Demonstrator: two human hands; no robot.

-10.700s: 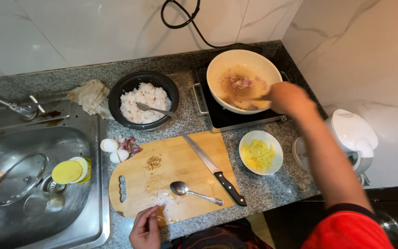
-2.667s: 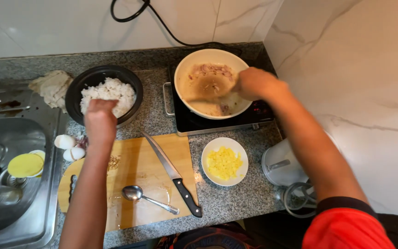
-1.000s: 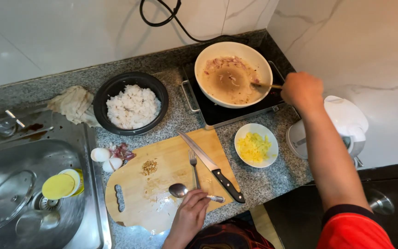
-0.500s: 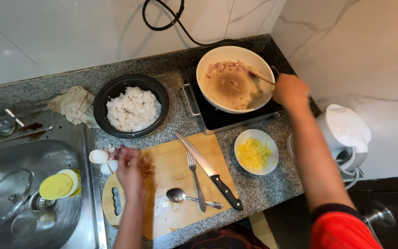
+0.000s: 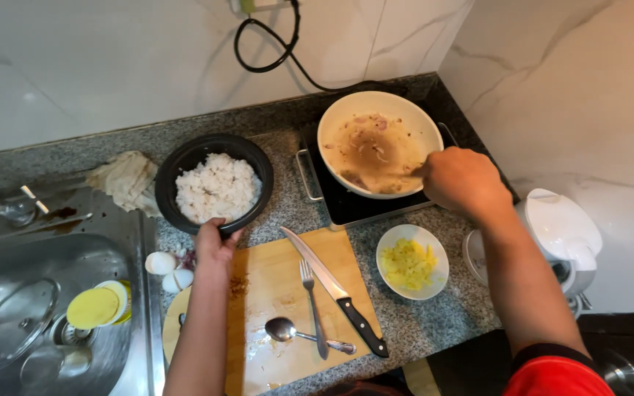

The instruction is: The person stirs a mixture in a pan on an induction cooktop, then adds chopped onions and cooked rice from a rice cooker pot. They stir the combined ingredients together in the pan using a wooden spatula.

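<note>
Head view: left hand on rice pot

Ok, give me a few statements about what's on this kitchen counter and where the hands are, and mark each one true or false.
1. The left hand grips the rim of the black pot of rice. True.
2. The right hand holds the knife. False: the knife lies on the cutting board; that hand is at the pan.
3. A fork and spoon lie on the board. True.
4. The small white bowl is empty. False: it holds yellow food.
</note>
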